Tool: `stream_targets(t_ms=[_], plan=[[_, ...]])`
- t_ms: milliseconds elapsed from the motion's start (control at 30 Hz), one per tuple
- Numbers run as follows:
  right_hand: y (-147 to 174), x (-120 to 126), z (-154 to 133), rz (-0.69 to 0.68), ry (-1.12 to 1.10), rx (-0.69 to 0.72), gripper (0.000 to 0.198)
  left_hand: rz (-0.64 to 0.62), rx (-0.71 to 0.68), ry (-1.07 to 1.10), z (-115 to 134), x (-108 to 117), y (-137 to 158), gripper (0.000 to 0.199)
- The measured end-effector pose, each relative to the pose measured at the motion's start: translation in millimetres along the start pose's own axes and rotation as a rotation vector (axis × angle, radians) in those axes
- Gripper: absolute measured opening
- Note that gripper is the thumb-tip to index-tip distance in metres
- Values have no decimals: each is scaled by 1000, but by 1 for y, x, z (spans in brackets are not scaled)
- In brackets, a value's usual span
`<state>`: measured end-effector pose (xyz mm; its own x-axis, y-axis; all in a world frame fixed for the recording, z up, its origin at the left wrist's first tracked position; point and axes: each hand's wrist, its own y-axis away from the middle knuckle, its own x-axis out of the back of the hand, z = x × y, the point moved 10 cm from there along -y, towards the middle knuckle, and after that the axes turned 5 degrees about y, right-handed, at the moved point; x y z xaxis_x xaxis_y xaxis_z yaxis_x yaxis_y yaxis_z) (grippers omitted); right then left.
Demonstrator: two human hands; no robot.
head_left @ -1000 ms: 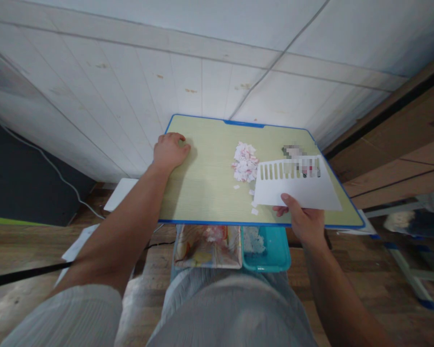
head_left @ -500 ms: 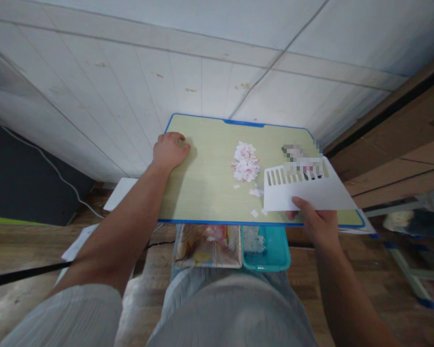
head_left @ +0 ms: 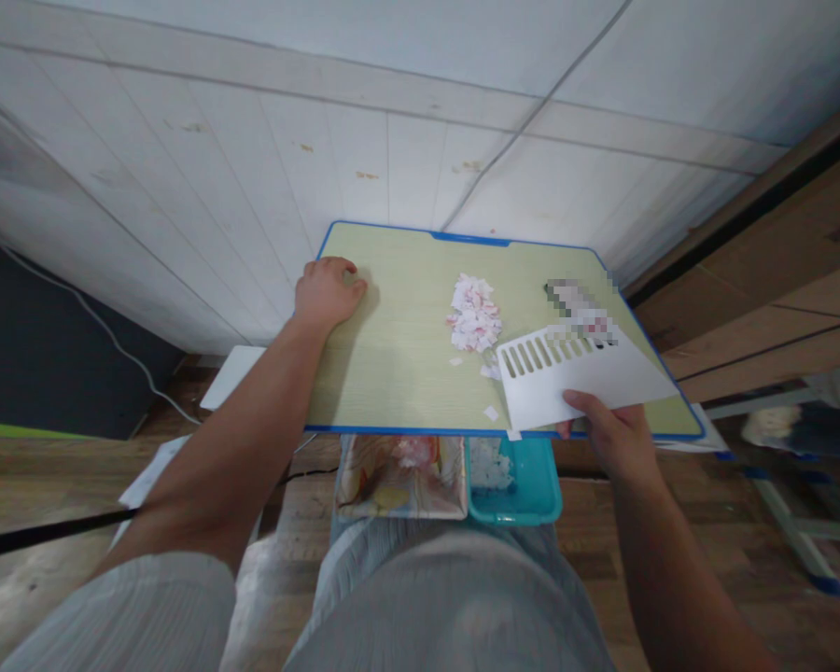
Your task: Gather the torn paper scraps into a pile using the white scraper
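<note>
My left hand (head_left: pixel 330 291) rests at the left edge of the light-green, blue-rimmed table (head_left: pixel 399 373). Its fingers are loosely curled, and tabletop shows through the gap by the thumb. At the front right, my right hand (head_left: pixel 616 429) grips a thin white slotted sheet (head_left: pixel 574 387), thumb on top. The sheet is tilted, with its row of slots away from me. Beside its left end lies a pile of whitish-pink paper scraps (head_left: pixel 476 315). A few loose scraps (head_left: pixel 491 413) lie closer to me, one at the front rim (head_left: pixel 514 435).
A pixelated object (head_left: pixel 574 299) lies behind the sheet. Below the front edge are a patterned box (head_left: pixel 402 499) and a teal tray (head_left: pixel 539 490) with white bits inside. A white panelled wall (head_left: pixel 364 140) stands behind the table; cardboard boxes (head_left: pixel 777 280) are at right.
The slotted sheet has tilted, its left end swinging down toward me and slightly left. One scrap now sits at the table's front rim. My left hand stays put.
</note>
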<state>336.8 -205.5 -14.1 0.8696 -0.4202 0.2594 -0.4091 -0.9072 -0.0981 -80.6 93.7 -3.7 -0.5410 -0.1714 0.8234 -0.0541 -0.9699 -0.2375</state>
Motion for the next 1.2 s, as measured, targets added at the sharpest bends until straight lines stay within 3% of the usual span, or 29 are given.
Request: stream_targets(t_ms=[133, 400, 667, 900, 1100, 1200], plan=[[1, -1, -5, -1, 0, 31, 31, 7, 1, -15, 0, 1, 0, 46], [9, -23, -18, -3, 59, 32, 43, 7, 4, 12, -1, 1, 0, 44], [3, -22, -26, -71, 14, 57, 38, 5, -7, 8, 1, 2, 1, 43], [1, -18, -23, -1, -31, 75, 38, -1, -14, -10, 1, 1, 1, 47], [-5, 0, -16, 231, 39, 75, 43, 1, 12, -12, 0, 2, 1, 44], [-7, -2, -16, 225, 85, 100, 46, -8, 8, -9, 1, 1, 1, 45]])
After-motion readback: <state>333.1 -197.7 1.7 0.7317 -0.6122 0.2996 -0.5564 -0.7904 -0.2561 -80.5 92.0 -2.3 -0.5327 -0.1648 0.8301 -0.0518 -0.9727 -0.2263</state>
